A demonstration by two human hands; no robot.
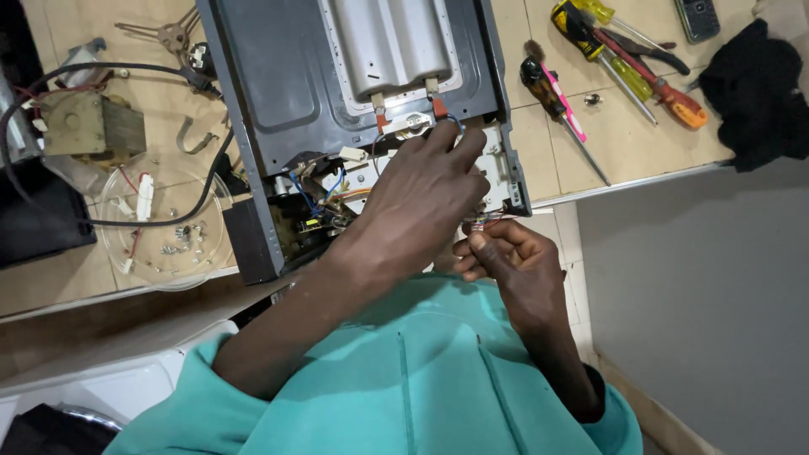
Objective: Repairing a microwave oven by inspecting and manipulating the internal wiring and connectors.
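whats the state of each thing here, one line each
appliance: casing off, wiring exposed
left hand: fingers on the wiring
right hand: pinching thin wires
glass plate: flat, holds loose screws
screwdrivers: lying unused
phone: screen dark

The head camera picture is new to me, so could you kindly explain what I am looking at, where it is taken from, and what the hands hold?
This is one view from a camera worn on a person's head, looking down over their teal sweatshirt. On the tan tiled counter lies an opened dark grey metal appliance casing with coloured wiring exposed. The left hand reaches into the wiring area at the casing's edge. The right hand pinches a small bundle of thin wires between its fingers. To the left sits a clear glass round plate holding small screws, and to the right lie several screwdrivers with coloured handles.
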